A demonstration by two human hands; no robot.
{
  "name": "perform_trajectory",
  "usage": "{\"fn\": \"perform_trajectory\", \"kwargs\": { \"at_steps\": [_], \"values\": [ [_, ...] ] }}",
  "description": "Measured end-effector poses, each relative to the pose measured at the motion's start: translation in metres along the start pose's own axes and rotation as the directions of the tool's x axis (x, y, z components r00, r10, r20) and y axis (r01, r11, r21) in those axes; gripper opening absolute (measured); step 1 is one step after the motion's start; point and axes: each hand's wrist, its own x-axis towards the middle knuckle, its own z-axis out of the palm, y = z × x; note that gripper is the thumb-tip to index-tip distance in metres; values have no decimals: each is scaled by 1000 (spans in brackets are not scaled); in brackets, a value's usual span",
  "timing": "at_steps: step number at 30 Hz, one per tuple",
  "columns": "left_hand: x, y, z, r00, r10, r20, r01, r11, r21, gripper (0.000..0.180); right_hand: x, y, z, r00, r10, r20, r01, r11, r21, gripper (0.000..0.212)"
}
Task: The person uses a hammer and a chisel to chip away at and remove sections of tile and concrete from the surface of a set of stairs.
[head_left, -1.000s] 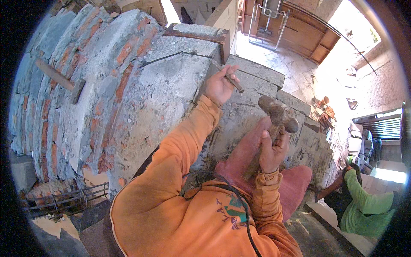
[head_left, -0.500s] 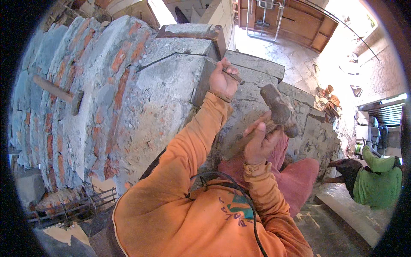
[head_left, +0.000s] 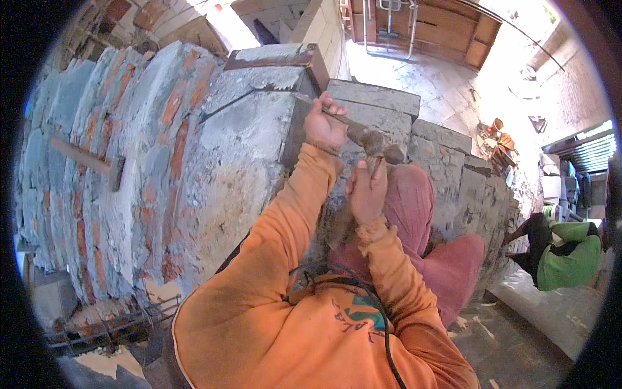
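Note:
My left hand (head_left: 324, 126) is closed around a metal chisel (head_left: 355, 129), its tip set against the grey plastered edge of a brick and mortar wall (head_left: 214, 168). My right hand (head_left: 368, 189) grips the wooden handle of a hammer. The rusty hammer head (head_left: 382, 146) sits at the chisel's rear end, touching or nearly touching it. Both arms wear orange sleeves and reach up from the lower edge.
A wooden stick (head_left: 87, 162) juts from the wall at left. Pink cloth (head_left: 447, 266) lies under my right arm. A person in green (head_left: 567, 259) crouches at far right. Rebar (head_left: 97, 321) pokes out below the wall. A wooden door (head_left: 421, 29) stands behind.
The hammer, raised to the right of the chisel earlier, has swung in and down onto the chisel's end. My left hand keeps the chisel on the wall.

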Motion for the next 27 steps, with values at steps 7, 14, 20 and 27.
{"fn": "perform_trajectory", "kwargs": {
  "at_steps": [7, 14, 20, 27],
  "values": [
    [2, 0, 10, 999, -46, -22, 46, 998, -36, 32, -13, -6, 0, 987, 8, -161, 46, 943, 330, 15],
    [3, 10, 18, 997, -80, 6, 80, 994, -72, 32, -20, -18, -1, 982, -20, -186, 98, 900, 424, 16],
    [-3, 18, -5, 996, -8, -90, 6, 1000, -12, 35, -3, 20, -5, 989, -109, 98, 123, 981, -153, 16],
    [4, 19, 6, 997, -49, -64, 47, 998, -38, 32, 1, 23, 9, 992, -123, -37, 118, 986, -118, 17]
  ]
}}
